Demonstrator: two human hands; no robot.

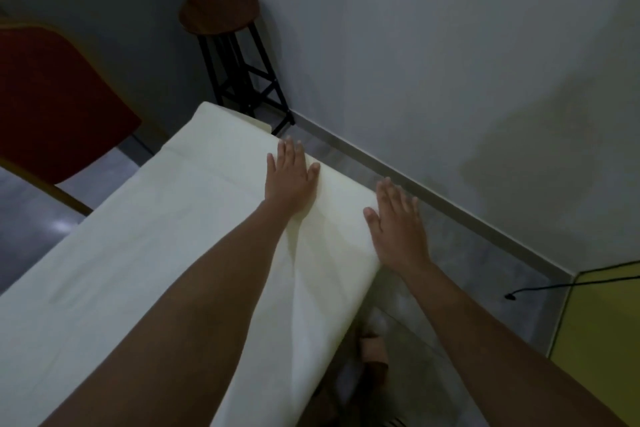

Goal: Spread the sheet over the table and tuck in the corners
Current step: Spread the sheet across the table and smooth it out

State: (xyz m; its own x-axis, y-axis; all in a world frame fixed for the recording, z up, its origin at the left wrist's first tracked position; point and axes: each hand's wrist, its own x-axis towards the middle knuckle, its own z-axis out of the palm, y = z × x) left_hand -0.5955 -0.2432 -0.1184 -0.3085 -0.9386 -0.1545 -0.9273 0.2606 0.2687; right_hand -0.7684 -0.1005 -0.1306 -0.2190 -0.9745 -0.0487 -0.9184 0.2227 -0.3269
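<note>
A pale cream sheet (156, 225) covers the long table, which runs from lower left to the far end near the stool. The sheet's right side hangs down over the table's edge in soft folds. My left hand (289, 175) lies flat on the sheet near the far right edge, fingers straight and spread. My right hand (396, 222) is flat too, fingers straight, at the right edge where the sheet drops off. Neither hand holds cloth. The table itself is hidden under the sheet.
A round wooden stool (220, 12) on black legs stands against the grey wall beyond the table's far end. A red chair (52, 97) is at the left. A yellow surface (602, 329) with a black cable (554, 284) is at the right. Grey floor runs along the wall.
</note>
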